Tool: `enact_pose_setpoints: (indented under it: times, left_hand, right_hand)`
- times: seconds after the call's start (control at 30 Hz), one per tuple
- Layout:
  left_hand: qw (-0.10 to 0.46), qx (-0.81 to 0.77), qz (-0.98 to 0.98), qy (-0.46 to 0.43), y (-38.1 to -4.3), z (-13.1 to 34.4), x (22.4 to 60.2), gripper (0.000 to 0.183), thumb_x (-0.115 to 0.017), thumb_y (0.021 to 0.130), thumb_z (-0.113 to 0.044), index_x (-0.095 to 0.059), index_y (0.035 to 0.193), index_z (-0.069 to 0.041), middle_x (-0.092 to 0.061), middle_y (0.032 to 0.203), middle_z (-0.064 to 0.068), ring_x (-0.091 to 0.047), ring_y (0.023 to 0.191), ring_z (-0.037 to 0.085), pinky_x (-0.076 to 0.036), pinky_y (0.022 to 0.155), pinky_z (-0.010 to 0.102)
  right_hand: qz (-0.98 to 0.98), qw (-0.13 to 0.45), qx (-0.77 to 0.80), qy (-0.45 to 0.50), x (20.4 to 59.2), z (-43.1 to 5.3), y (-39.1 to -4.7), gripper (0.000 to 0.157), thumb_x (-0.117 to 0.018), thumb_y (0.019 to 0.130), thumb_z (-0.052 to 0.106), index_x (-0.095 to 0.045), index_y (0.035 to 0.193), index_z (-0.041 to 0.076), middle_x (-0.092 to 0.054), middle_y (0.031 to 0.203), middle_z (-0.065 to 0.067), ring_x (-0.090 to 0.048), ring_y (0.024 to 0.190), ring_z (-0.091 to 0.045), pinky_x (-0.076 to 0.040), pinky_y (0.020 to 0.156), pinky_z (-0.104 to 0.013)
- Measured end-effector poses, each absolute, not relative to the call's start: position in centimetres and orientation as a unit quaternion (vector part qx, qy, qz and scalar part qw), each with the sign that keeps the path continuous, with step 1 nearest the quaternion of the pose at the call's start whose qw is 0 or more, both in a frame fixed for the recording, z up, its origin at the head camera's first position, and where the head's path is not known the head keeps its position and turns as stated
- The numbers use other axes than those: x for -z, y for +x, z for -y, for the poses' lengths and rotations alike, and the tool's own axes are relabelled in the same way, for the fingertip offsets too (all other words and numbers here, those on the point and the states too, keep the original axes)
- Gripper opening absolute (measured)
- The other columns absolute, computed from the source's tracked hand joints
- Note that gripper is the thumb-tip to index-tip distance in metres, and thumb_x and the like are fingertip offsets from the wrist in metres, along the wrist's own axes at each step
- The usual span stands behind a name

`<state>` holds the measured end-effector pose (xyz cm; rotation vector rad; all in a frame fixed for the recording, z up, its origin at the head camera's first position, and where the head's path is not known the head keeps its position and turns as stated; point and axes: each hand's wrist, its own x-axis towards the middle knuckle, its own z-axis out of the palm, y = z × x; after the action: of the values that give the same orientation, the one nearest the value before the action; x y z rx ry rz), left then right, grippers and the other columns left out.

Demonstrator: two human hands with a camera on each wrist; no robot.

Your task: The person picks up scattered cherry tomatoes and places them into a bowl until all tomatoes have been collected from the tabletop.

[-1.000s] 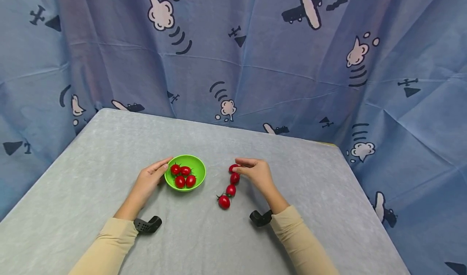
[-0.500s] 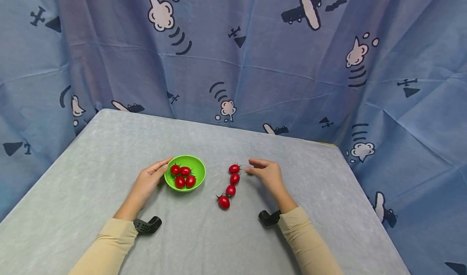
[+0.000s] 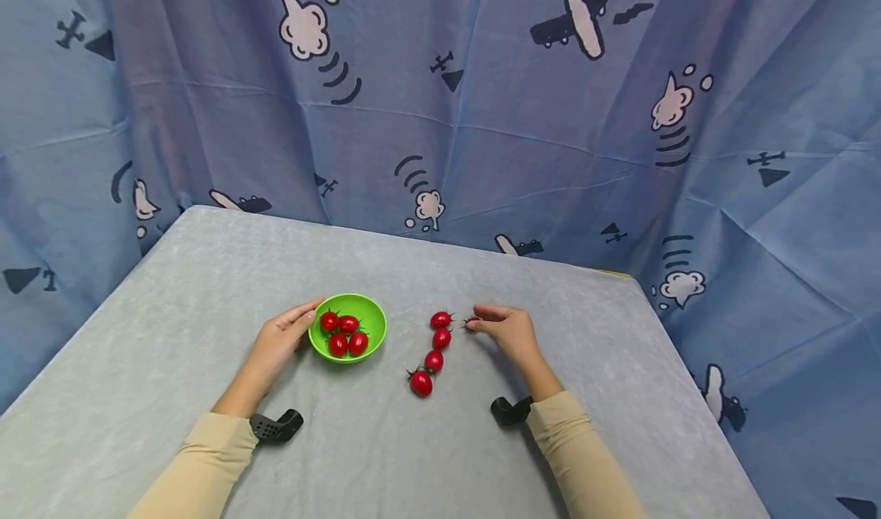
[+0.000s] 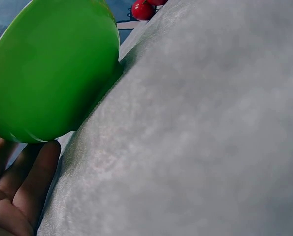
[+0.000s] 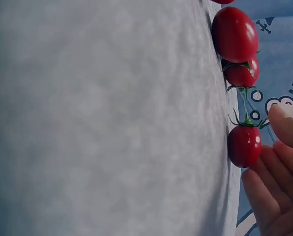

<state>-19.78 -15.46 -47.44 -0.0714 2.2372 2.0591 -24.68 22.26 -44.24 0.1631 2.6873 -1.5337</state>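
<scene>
Lying by the spread right hand (image 3: 508, 332), one tomato (image 5: 244, 146) points its stem (image 5: 247, 121) left toward four others (image 3: 441, 338); the left hand (image 3: 277, 341), fingers extended, touches the bowl (image 3: 375, 325).

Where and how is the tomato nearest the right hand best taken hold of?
Probably by a light pinch across the rounded sides of the tomato, coming from the right, where the right hand is. Its leafy stem points left, toward the row, so this side offers smooth skin and should avoid disturbing the neighbours.
</scene>
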Motion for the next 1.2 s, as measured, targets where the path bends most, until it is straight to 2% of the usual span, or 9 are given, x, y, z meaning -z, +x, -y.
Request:
enact_pose_setpoints:
  times: [0.43,0.9,1.2]
  left_hand:
    - [0.048,-0.677,-0.734,-0.021,-19.63,15.37,47.58,0.052,-0.051,0.104,-0.041,-0.050,0.147,-0.012,-0.047,0.153,0.007,-0.050,0.109,-0.018,-0.047,0.088,0.008]
    - [0.054,-0.679,-0.732,-0.022,-19.69,15.45,47.59,0.054,-0.052,0.103,-0.041,-0.049,0.147,-0.011,-0.047,0.153,0.010,-0.052,0.106,-0.019,-0.048,0.087,0.009]
    - [0.051,-0.678,-0.733,-0.019,-19.70,15.46,47.31,0.052,-0.051,0.104,-0.041,-0.050,0.147,-0.012,-0.048,0.152,0.008,-0.051,0.106,-0.019,-0.047,0.087,0.008]
  right_hand:
    - [-0.881,0.033,0.468,0.057,44.69,-22.36,-25.07,0.037,-0.083,0.080,0.016,-0.075,0.115,0.006,-0.074,0.117,-0.011,-0.062,0.123,-0.025,-0.049,0.102,-0.040]
    - [-0.888,0.020,0.454,0.070,44.74,-22.11,-24.92,0.030,-0.081,0.081,0.012,-0.077,0.110,0.004,-0.075,0.111,-0.012,-0.063,0.119,-0.027,-0.049,0.100,-0.041]
    - [-0.887,0.020,0.455,0.079,44.61,-22.01,-24.97,0.028,-0.080,0.083,0.013,-0.077,0.110,0.006,-0.075,0.114,-0.013,-0.061,0.122,-0.028,-0.048,0.102,-0.044]
